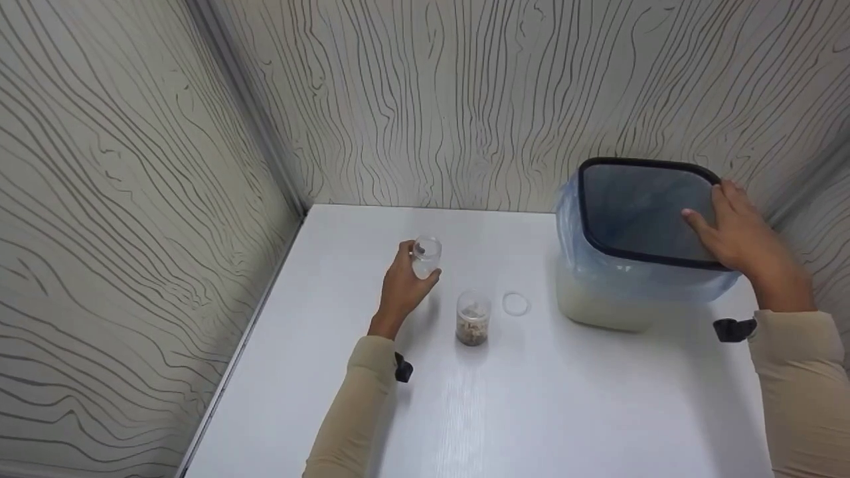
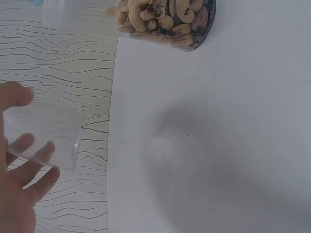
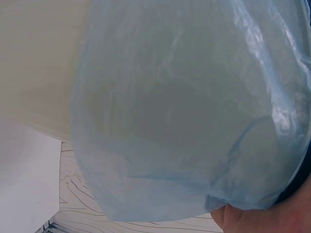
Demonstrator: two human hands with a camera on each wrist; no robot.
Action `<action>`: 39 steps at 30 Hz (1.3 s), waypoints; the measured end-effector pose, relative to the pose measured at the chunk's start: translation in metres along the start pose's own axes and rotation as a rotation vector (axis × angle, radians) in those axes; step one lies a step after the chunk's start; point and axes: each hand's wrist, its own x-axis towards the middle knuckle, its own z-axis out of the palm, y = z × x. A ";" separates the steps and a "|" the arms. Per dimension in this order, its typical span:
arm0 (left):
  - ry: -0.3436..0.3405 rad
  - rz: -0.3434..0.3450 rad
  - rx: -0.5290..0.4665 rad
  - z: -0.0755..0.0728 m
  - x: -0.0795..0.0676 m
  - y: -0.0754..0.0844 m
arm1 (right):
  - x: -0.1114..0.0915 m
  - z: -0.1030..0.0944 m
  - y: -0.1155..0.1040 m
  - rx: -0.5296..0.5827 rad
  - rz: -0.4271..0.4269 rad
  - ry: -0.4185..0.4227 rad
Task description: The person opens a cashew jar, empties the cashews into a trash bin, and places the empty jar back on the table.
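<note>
item one: clear cup (image 1: 427, 261). my left hand (image 1: 406, 279) is gripping it round the side, thumb and fingers pressing opposite walls, the spread matching the cup's width. its mouth is facing up, its long axis standing near upright; in the left wrist view its base is seeming to hang clear of the table (image 1: 564, 411). a small dark patch (image 1: 420, 249) is showing near its mouth; i cannot tell what it is.

item two: clear jar (image 1: 473, 317), containing cashews (image 2: 170, 19). it is standing upright on the table, to the right of my left grip and closer to my body, near but not touching.

item three: clear ring (image 1: 516, 304), lying just beside the jar, on its right.

item four: bin (image 1: 591, 307), wearing a blue bag (image 1: 637, 282) and a black rim (image 1: 637, 161). my right hand (image 1: 740, 229) is resting across the rim's right side, thumb reaching over the opening; i cannot tell whether its fingers are curling tight.

governing relation, as i am judging it: cup to jar, both axes running nearly parallel, my left hand being much the nearer, the bin standing between jar and right hand.
</note>
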 end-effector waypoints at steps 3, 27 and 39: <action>0.006 -0.014 0.017 0.002 -0.001 -0.002 | 0.000 0.000 0.000 -0.002 0.000 0.000; -0.030 -0.064 -0.117 0.014 -0.004 -0.020 | 0.000 0.000 -0.002 -0.008 -0.012 0.004; -0.043 -0.076 -0.145 0.021 -0.006 -0.030 | 0.000 0.000 -0.001 -0.008 -0.011 0.005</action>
